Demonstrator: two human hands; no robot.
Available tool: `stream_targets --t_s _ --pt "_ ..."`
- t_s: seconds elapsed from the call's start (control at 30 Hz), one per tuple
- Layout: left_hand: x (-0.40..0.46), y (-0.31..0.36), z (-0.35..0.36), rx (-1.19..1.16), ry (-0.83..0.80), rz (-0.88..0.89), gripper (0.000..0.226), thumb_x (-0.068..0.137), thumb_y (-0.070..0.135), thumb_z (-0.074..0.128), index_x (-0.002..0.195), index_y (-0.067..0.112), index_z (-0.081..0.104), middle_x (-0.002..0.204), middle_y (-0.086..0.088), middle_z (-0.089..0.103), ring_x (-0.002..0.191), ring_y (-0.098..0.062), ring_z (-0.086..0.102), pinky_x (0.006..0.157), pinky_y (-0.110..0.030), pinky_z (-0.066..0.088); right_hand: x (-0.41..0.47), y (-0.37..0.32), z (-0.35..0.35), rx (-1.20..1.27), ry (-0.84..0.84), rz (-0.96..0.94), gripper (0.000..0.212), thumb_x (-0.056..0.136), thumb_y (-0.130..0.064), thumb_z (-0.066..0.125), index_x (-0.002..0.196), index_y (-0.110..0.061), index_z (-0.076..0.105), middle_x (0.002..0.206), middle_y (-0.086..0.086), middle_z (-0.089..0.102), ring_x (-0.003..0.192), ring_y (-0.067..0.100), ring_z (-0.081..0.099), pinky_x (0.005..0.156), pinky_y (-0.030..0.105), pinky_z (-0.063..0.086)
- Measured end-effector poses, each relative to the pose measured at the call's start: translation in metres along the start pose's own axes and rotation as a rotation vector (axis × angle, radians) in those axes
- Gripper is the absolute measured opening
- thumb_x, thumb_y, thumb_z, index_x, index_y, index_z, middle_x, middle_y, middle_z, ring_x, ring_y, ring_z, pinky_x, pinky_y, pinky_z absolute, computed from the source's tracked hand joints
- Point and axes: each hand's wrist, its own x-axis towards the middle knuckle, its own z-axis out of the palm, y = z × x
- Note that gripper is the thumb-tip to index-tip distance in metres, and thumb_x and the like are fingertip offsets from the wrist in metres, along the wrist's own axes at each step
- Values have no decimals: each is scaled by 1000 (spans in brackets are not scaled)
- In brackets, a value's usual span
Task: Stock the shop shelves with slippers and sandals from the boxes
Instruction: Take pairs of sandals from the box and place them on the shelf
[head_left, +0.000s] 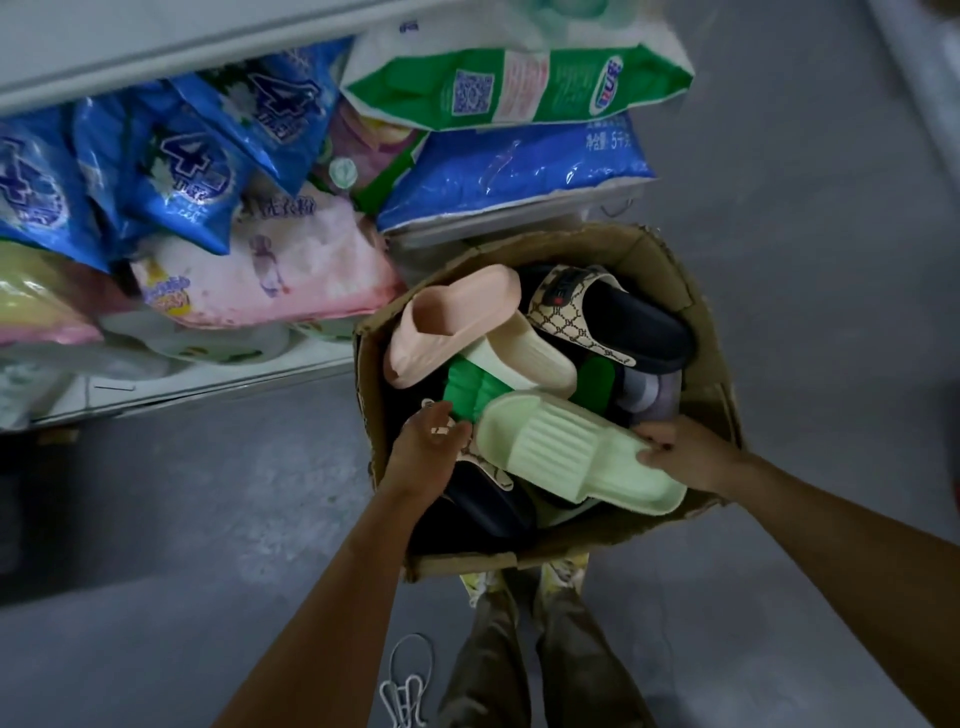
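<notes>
Near the body, inside the box (670, 260), the right hand (680, 454) pinches the pale green slipper (576, 452) at its side edge, while the left hand (431, 441) hangs loose beside it, holding nothing. It looks light, soft foam, not fragile; the strap would give a firmer grip. Beyond, the low shelf (208, 376) holds bags (171, 166).

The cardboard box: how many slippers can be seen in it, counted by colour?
Slippers showing in the cardboard box; more may lie hidden:
Pink: 1
Cream: 1
Pale green: 1
Bright green: 2
Black with patterned strap: 2
Grey: 1
Total: 8
</notes>
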Motion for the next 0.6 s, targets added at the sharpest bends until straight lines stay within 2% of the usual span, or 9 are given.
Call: stream_targets --t_s 0.07,0.17,0.23,0.3,0.33,0.37,0.43,0.5,0.6 --pt "2 11 -4 -154 -22 -58 38 90 33 60 126 23 56 114 2 63 105 -18 60 91 -40 51 0 -8 -20 -17 13 -16 32 92 -9 57 125 -9 60 118 8 64 105 18 58 82 23 40" --pt "8 26 -14 -255 -111 -86 36 89 34 59 124 23 58 115 -4 66 100 -18 65 87 -41 56 6 -29 -40 -9 -6 -40 35 94 -10 55 129 -12 58 121 5 63 104 14 57 84 22 40" --pt "10 33 -19 -263 -162 -16 35 89 27 64 123 22 60 109 1 67 95 -10 66 85 -35 56 10 -47 -52 10 -12 -80 36 94 -10 55 129 -13 58 122 4 63 106 13 56 85 24 40" --pt "11 39 -27 -168 -177 113 32 87 17 67 119 20 62 96 10 67 81 5 64 73 -17 54 16 -65 -61 6 -1 -135 35 94 -9 56 129 -14 59 122 4 64 109 15 57 89 27 43" --pt "12 42 -31 -115 -171 152 31 86 14 67 116 19 63 91 11 67 77 4 63 68 -15 52 19 -74 -63 -20 26 -156 35 94 -11 56 129 -15 59 123 4 63 112 17 57 94 30 44" --pt "13 43 -35 -90 -157 160 29 85 12 67 113 19 64 89 9 67 79 -3 65 69 -19 53 22 -81 -65 -70 88 -176 36 94 -13 57 129 -17 59 124 5 62 114 19 56 99 34 44" --pt "14 44 -42 -151 -122 115 25 87 10 65 109 19 63 95 -3 69 89 -24 67 77 -39 58 27 -91 -66 -122 295 -222 36 93 -18 58 130 -20 58 126 8 57 118 25 51 101 41 42" --pt "13 40 -45 -314 -77 31 24 87 6 64 108 17 63 103 -12 68 94 -33 66 79 -50 58 29 -95 -62 14 481 -216 38 94 -16 56 132 -19 55 130 12 52 120 29 48 102 44 41" --pt "9 30 -42 -557 -48 -81 23 89 2 61 107 16 61 104 -8 65 88 -24 66 61 -37 59 28 -86 -50 245 591 -28 36 95 -12 50 130 -14 53 129 13 55 118 29 52 101 41 43"
